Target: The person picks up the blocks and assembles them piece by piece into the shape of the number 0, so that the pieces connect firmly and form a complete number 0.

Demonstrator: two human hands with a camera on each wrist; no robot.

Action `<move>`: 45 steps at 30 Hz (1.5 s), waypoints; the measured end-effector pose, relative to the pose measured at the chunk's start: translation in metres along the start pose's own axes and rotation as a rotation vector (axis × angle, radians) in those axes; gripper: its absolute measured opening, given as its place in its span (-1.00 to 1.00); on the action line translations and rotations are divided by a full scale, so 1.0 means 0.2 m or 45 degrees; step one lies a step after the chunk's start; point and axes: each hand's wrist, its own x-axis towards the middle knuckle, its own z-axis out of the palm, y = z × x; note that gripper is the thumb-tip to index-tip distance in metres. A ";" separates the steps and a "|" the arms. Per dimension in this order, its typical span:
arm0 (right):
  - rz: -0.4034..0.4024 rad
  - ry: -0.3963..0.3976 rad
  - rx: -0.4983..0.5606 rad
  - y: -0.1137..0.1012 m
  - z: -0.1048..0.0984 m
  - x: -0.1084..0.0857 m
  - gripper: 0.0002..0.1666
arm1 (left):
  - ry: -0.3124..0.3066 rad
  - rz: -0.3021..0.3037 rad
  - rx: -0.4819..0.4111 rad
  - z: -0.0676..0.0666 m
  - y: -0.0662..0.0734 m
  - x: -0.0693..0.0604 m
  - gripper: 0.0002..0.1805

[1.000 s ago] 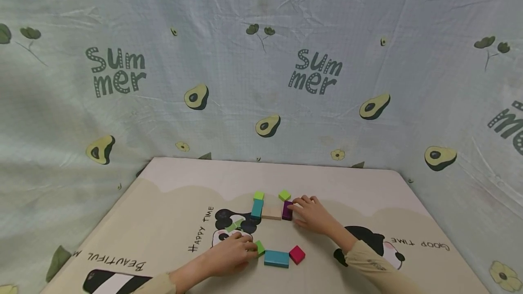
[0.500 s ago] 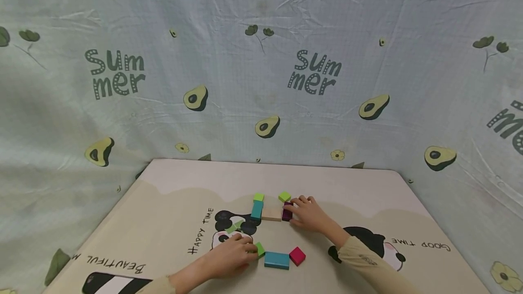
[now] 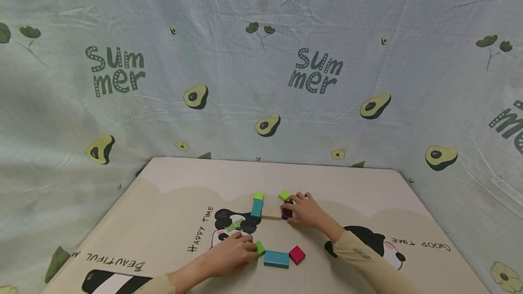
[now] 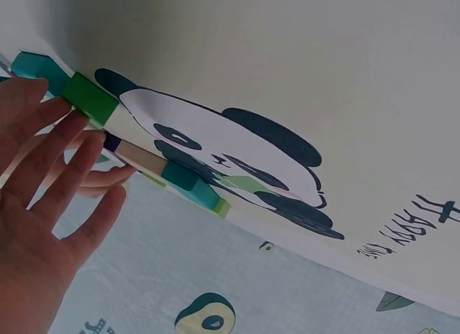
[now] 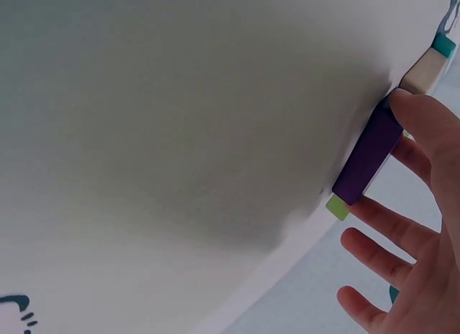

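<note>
Head view: right hand [image 3: 305, 210] pinches purple block [image 3: 287, 214]; left hand [image 3: 229, 256], fingers loosely spread, touches green block [image 3: 260, 248].

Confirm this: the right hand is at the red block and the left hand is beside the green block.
Wrong block for the right hand: it is at the purple block, not the red block, as the right wrist view shows. The left hand is indeed beside the green block.

passable: between beige block [image 3: 271, 213] and front blue block [image 3: 276, 259] | left obstacle: left grip [image 3: 230, 255] | right obstacle: right grip [image 3: 305, 211]
</note>
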 end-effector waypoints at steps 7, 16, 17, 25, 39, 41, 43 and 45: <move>-0.014 -0.013 0.022 0.01 0.00 0.01 -0.55 | 0.001 0.003 -0.005 0.00 0.00 0.00 -0.72; -0.048 0.028 0.013 0.02 0.01 0.01 -0.55 | 0.005 -0.001 0.001 0.00 0.00 0.00 -0.73; -0.050 0.031 0.012 0.02 0.01 0.01 -0.55 | 0.007 0.000 0.002 0.00 0.00 0.00 -0.73; -0.045 0.025 -0.010 0.02 -0.01 -0.01 -0.57 | 0.033 0.014 0.021 0.00 0.01 0.00 -0.73; -0.036 -0.052 0.037 0.02 -0.05 -0.08 -0.54 | 0.054 0.024 0.027 0.00 0.01 0.00 -0.76; -0.037 -0.060 0.041 0.03 -0.06 -0.10 -0.52 | 0.055 0.025 0.036 0.00 0.01 0.00 -0.76; -0.036 -0.063 0.045 0.03 -0.06 -0.11 -0.50 | 0.056 0.024 0.044 0.01 0.01 0.00 -0.76; -0.042 -0.055 0.046 0.03 -0.07 -0.13 -0.49 | 0.055 0.023 0.048 0.01 0.01 0.00 -0.76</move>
